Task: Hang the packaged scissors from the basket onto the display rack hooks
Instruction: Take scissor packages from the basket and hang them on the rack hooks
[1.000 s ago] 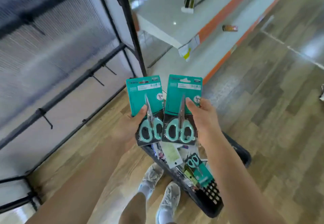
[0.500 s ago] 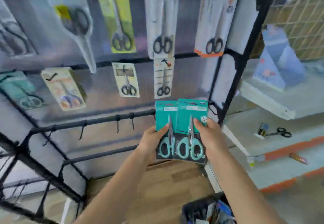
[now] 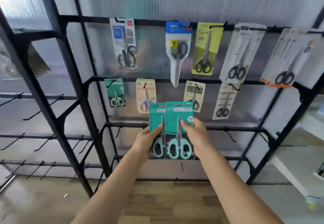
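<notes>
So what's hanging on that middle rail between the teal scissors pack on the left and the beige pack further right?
In the head view, one pack: a cream and orange card hangs between the teal pack and the beige pack.

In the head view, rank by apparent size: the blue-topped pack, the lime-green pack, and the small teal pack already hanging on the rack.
1. blue-topped pack, tallest.
2. lime-green pack.
3. small teal pack, clearly smallest.
All three hang on one rack, so nearness matters little.

Both hands now lift the two teal scissor packs (image 3: 172, 129) from over the basket up before the display rack (image 3: 175, 79), packs overlapping.
</notes>
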Motion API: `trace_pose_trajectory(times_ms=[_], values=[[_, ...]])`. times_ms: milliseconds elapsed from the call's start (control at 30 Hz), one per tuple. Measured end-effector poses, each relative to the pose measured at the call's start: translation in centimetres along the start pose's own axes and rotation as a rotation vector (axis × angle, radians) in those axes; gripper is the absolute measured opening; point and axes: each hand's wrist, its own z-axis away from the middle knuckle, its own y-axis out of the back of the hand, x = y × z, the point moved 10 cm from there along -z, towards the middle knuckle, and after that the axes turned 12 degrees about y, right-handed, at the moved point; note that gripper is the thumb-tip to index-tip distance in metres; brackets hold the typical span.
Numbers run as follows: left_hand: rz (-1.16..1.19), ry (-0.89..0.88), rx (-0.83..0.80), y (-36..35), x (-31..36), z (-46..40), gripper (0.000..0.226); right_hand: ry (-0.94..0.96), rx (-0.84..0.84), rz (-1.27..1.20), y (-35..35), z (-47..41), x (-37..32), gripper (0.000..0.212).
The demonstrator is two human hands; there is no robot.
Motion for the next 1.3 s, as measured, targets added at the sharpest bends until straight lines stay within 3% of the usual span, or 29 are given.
trace_pose_trajectory(times_ms=[233,500,800,1133,1300], values=[[0.052,-0.076,0.007,6.6,3.2,1.6,0.014,0.035,-0.021,-0.013,-6.8,0.7,-1.8,0.011],[0.057,-0.065,-0.036,7.5,3.3,0.8,0.02,0.032,-0.005,0.009,-7.7,0.6,-1.7,0.011],[0.043,-0.058,-0.033,1.6,3.5,-2.2,0.026,0.048,0.011,0.012,-1.6,-2.5,-1.1,0.012],[0.007,-0.039,0.002,-11.0,1.8,-6.2,0.021,0.087,0.024,0.07,10.4,-8.4,-0.6,0.014],[0.062,-0.042,0.062,-10.5,0.8,-6.2,0.023,0.086,-0.089,0.046,9.7,-9.7,0.2,0.011]])
